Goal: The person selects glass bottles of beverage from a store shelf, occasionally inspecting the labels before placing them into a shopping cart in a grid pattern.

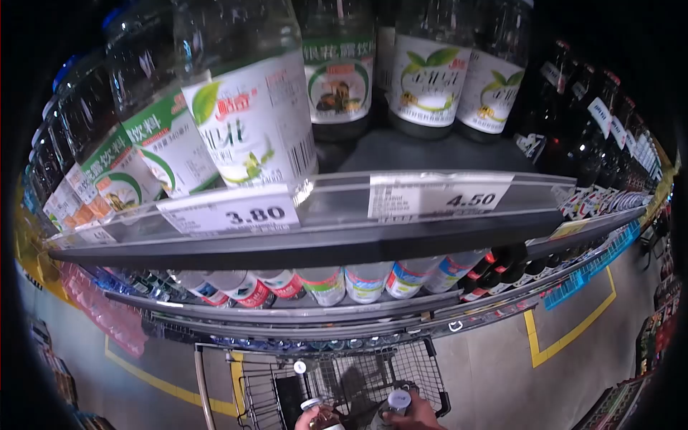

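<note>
Grey floor (487,362) and cart (424,358) below, shelf (308,251) ahead, my left hand (307,417) gripping one bottle (326,419), right hand (423,416) another bottle (398,403)

Two held bottles (398,400) are over the cart (417,367), before the shelves (315,246).

Both hands show at the bottom edge of the view, a little apart from each other. The left hand (306,418) is mostly cut off (only part of the fingers and the side of the hand can be seen), its fingers bent in a grip. The right hand (421,416) shows more fully, reaching in from the lower right, bare, with its fingers curled and closed in a hold; both wrists lie out of view
</note>
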Tool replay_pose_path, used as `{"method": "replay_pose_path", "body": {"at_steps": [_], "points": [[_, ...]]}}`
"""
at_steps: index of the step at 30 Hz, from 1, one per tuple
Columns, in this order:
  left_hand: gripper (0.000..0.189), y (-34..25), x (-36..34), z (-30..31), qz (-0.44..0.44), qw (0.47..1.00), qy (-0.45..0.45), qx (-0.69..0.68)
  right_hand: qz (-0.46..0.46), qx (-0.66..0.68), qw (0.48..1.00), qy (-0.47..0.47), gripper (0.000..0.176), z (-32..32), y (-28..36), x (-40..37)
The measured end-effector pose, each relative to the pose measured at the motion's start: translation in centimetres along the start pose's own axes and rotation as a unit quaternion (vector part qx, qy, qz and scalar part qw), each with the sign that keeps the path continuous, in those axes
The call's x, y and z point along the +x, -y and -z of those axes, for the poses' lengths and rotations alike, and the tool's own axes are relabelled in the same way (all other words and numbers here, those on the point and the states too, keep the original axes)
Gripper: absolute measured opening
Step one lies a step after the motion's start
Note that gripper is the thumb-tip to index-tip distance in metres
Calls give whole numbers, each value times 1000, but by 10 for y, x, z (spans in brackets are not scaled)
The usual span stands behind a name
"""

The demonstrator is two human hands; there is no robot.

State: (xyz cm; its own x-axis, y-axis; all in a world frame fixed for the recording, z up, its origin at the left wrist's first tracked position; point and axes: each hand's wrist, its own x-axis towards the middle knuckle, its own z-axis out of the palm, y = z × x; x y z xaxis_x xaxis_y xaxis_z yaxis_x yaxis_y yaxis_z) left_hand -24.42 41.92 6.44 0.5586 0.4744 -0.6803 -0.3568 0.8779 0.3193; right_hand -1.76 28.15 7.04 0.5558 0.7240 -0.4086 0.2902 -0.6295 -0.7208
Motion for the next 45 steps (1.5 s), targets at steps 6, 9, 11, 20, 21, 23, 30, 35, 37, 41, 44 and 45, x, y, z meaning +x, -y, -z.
{"method": "replay_pose_path", "body": {"at_steps": [6, 9, 11, 20, 21, 23, 30, 35, 37, 41, 44, 45], "points": [[27, -9, -6, -21, -23, 999, -31, 35, 55, 261, 963, 45, 46, 27, 11, 16], [53, -17, -2, -15, 30, 998, -36, 41, 43, 404, 911, 70, 40, 40, 18, 22], [52, -25, -13, -47, 50, 996, 66, 16, 2, 525, 847, 87, 42, 47, 23, 19], [57, -25, -45, -118, -7, 963, 267, 9, 32, 599, 766, 233, 71, 82, 114, -4], [57, -24, -53, -127, -8, 963, 270, 14, 37, 601, 764, 232, 71, 85, 118, -7], [56, -23, -69, -139, -50, 965, 254, 39, 83, 621, 726, 284, 72, 87, 124, -16], [61, -17, -99, -155, -81, 943, 321, 33, 120, 697, 590, 388, 56, 100, 143, -46], [64, -13, -110, -159, -90, 939, 331, 35, 115, 682, 587, 421, 64, 102, 147, -54], [65, -12, -112, -160, -90, 938, 335, 20, 97, 699, 567, 425, 64, 100, 152, -56], [65, -14, -115, -160, -84, 936, 341, -8, 84, 683, 605, 399, 62, 96, 159, -56], [63, -25, -117, -148, -114, 938, 318, 73, 83, 660, 655, 357, 42, 99, 172, -64], [63, -28, -116, -145, -112, 938, 319, 78, 81, 638, 684, 344, 34, 100, 174, -65]]}}
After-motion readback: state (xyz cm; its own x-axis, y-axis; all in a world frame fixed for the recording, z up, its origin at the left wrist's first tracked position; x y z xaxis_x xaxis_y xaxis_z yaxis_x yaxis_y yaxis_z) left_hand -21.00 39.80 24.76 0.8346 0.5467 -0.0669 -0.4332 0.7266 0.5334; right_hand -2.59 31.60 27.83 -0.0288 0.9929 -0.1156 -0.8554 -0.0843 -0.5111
